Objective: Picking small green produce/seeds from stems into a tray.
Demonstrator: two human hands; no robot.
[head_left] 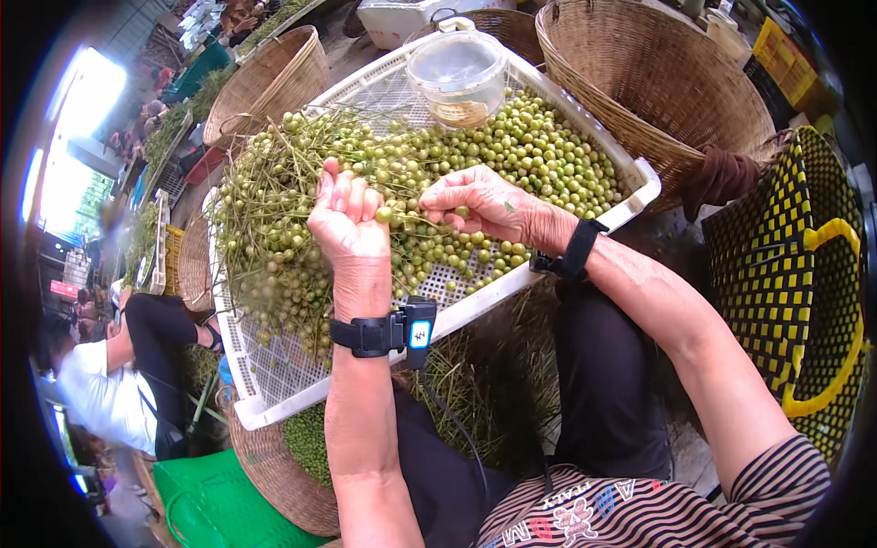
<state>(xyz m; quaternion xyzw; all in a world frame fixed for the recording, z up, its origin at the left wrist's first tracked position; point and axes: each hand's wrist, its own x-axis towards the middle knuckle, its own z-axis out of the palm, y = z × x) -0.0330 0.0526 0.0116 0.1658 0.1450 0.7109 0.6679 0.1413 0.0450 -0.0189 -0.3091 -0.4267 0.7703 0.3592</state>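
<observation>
Both of my hands work close together above a white perforated plastic tray point(320, 391) heaped with small round green fruit point(548, 151). My left hand point(351, 215) is turned palm up with its fingers curled round a thin fruit stem; one green fruit shows at its fingertips. Facing it, my right hand point(489, 203) is closed in a pinch, and a small green fruit sits at its curled fingers. Fruit still on twiggy stems point(265, 192) is piled at the tray's left. Loose fruit covers its right side. A clear plastic tub point(457, 78) stands at the tray's far edge.
Large wicker baskets point(630, 78) stand beyond the tray, another point(274, 82) at far left. A black-and-yellow woven bag point(758, 274) is at my right. Lower left are a green bag point(219, 498) and a basket of small green fruit point(309, 443). Another person point(105, 388) sits at left.
</observation>
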